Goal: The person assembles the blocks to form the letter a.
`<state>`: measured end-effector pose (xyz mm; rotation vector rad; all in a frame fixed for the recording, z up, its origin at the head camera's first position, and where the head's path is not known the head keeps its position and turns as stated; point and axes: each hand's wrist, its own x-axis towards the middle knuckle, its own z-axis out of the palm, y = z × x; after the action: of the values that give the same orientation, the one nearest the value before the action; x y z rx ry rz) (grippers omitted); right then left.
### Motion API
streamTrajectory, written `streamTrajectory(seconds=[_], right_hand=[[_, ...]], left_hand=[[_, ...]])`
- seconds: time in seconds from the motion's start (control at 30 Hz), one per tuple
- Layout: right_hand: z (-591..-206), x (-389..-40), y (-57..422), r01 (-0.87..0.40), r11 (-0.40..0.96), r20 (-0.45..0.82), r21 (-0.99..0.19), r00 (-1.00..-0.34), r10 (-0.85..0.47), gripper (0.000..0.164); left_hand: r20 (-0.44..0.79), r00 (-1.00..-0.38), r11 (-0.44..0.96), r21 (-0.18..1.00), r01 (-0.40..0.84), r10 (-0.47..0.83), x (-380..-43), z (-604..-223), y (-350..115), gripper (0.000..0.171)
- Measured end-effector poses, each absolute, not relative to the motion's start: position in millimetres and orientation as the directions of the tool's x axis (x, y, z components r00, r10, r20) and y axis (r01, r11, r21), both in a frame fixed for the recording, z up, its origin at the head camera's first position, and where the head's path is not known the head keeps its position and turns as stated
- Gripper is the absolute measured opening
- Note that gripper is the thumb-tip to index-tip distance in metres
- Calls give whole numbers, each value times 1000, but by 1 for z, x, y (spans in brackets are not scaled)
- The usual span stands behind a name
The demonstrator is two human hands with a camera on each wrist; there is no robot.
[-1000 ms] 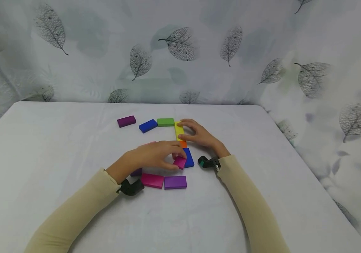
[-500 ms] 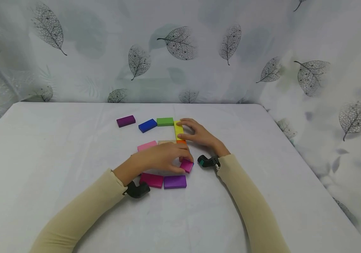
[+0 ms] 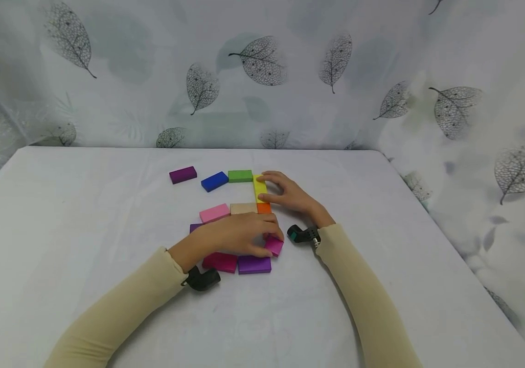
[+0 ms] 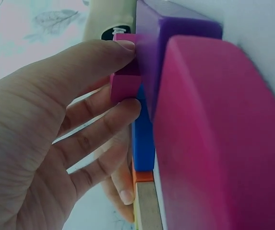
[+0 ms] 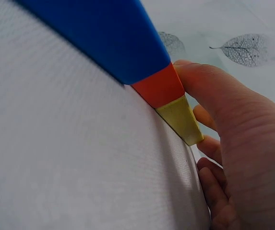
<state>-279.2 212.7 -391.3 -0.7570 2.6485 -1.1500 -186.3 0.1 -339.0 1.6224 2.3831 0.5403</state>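
Note:
In the head view my left hand (image 3: 236, 232) pinches a magenta block (image 3: 274, 246) between thumb and fingers, just right of a purple block (image 3: 254, 265). The left wrist view shows this magenta block (image 4: 125, 88) tilted above a blue block (image 4: 144, 139); my left hand covers the blue one from the head camera. My right hand (image 3: 292, 197) holds a yellow block (image 3: 260, 189) that lies on the table, its thumb at the near end and a finger at the far end. An orange block (image 3: 264, 208) touches the yellow one's near end.
Green (image 3: 240, 176), blue (image 3: 214, 181) and dark purple (image 3: 183, 175) blocks lie toward the back. Light pink (image 3: 214, 212) and beige (image 3: 243, 208) blocks sit behind my left hand, a crimson block (image 3: 220, 262) in front. The white table (image 3: 106, 204) meets a leaf-print cloth (image 3: 142, 92).
My left hand has carried the magenta block right and a little nearer, over the near end of the blue block, uncovering the light pink and beige blocks. My right hand has stayed in place.

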Motion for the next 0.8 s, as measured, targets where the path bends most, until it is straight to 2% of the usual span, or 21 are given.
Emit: streamTrajectory(seconds=[0.8], right_hand=[[-389, -277, 212, -379, 576, 49, -724, -862, -505, 53]], left_hand=[[-38, -397, 372, 440, 817, 917, -188, -343, 0, 35]])
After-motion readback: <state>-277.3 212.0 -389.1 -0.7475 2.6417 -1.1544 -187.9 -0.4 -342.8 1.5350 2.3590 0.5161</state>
